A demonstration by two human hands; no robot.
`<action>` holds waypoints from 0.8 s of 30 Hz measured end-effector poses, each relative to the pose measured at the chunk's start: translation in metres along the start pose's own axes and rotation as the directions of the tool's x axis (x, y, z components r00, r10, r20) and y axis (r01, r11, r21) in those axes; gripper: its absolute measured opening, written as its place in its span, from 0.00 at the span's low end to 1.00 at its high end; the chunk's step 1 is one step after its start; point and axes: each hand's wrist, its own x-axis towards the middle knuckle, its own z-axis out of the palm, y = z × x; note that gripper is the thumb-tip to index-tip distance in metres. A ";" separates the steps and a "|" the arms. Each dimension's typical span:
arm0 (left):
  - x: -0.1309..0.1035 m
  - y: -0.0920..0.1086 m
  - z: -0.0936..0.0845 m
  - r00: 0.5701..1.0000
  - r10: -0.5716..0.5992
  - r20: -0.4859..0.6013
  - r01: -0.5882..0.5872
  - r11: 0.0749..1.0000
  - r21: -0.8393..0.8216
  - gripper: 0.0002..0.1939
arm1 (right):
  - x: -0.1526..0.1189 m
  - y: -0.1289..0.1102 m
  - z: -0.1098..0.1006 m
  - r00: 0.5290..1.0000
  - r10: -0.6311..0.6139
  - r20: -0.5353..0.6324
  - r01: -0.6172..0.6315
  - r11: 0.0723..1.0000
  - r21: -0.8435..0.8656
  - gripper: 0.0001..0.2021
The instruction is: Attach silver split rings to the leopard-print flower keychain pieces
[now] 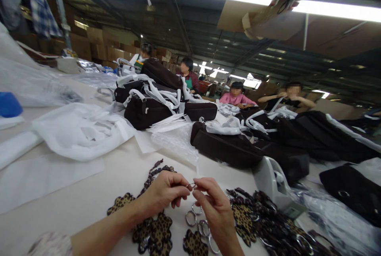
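Observation:
My left hand (pixel 171 188) and my right hand (pixel 210 198) meet above the table, fingertips pinched on a small, thin ring-like piece (pixel 191 185) between them. Its exact shape is too small to tell. Below them on the white table (pixel 119 168) lie several silver rings (pixel 191 218). Leopard-print flower pieces (pixel 153 234) lie under and beside my left wrist, and another (pixel 195 244) is below the rings. A dark beaded strand (pixel 151 174) runs behind my left hand. To the right of my right hand is a pile of dark beaded strands (pixel 268 224) with leopard-print pieces.
A grey tape-dispenser-like device (pixel 272 180) stands right of my right hand. Black bags (pixel 226 143) with white-wrapped straps fill the table's far side. White wrapping (pixel 83 131) lies left, clear plastic (pixel 336 216) right. Several people (pixel 235 95) are at the far side.

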 end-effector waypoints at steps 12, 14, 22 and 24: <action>-0.006 0.015 -0.004 0.949 -0.196 0.246 0.246 0.951 -0.189 0.07 | 0.003 -0.017 -0.018 0.884 -0.276 0.376 0.374 0.902 -0.216 0.20; -0.006 0.014 -0.003 0.951 -0.198 0.239 0.248 0.948 -0.201 0.07 | 0.002 -0.017 -0.018 0.899 -0.288 0.331 0.381 0.886 -0.264 0.17; -0.004 0.010 0.000 0.954 -0.160 0.254 0.249 0.896 -0.367 0.15 | 0.001 -0.019 -0.015 0.958 -0.206 0.201 0.266 0.900 -0.346 0.09; -0.004 0.009 -0.001 0.953 -0.153 0.261 0.243 0.899 -0.363 0.15 | 0.001 -0.020 -0.015 0.961 -0.192 0.198 0.250 0.910 -0.329 0.09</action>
